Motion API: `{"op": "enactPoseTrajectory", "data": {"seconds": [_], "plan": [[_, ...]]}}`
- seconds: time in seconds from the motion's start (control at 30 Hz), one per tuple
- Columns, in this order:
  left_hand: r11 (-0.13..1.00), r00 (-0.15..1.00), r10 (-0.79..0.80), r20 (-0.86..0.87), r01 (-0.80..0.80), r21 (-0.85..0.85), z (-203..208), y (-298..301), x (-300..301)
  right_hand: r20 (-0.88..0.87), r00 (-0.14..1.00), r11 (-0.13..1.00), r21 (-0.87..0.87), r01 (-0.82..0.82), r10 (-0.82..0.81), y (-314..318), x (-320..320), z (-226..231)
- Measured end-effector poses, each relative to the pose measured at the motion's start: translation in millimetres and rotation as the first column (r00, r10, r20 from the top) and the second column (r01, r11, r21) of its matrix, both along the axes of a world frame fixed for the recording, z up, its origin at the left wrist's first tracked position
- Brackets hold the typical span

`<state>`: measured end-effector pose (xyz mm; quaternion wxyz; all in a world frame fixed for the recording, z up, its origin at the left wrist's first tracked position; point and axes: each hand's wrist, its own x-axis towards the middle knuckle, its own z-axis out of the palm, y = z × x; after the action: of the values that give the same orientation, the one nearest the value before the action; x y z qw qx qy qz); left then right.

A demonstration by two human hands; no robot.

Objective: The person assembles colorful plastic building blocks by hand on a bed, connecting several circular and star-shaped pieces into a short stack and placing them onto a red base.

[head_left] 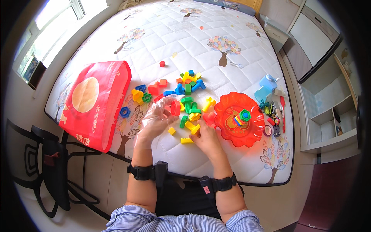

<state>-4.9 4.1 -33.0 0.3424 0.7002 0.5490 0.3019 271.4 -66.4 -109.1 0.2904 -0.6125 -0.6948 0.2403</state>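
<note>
Crumpled clear plastic, apparently a bag, is bunched in my left hand, whose curled fingers it partly covers. A red plastic toy piece sits right at these fingertips; I cannot tell whether they touch it. My right hand pinches a yellow toy bolt between thumb and fingers. Green toy bolts and a yellow nut lie just beyond the hands. Beside my right hand, a red scalloped plate carries a green hexagonal nut with other coloured parts.
Loose toy pieces spread across the patterned mattress. A red paper bag lies at left. On the right are a light-blue pump bottle and small items. A black chair stands by the bed's left edge.
</note>
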Motion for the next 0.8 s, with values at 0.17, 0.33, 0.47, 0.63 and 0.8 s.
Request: {"op": "enactPoseTrajectory", "data": {"seconds": [0.17,0.33,0.47,0.63,0.8], "plan": [[0.97,0.807,-0.115,0.579,0.217,-0.111,8,-1,-4,0.031,0.998,0.958,0.285,0.035,-0.045,-3,-1,12],[0.949,0.652,-0.135,0.746,0.302,-0.092,22,-12,2,-0.335,0.941,0.981,0.158,0.109,-0.05,-11,2,84],[0.91,0.602,-0.176,0.779,0.401,-0.104,15,-11,-1,-0.431,0.902,0.992,0.118,0.043,0.012,-17,-13,94],[0.864,0.594,-0.184,0.783,0.478,-0.16,11,-11,4,-0.326,0.931,0.947,0.316,-0.054,0.162,-5,-1,97],[0.883,0.632,-0.16,0.758,0.435,-0.177,4,-10,-1,-0.559,0.826,0.997,0.035,-0.065,0.073,-16,-6,104]]}}
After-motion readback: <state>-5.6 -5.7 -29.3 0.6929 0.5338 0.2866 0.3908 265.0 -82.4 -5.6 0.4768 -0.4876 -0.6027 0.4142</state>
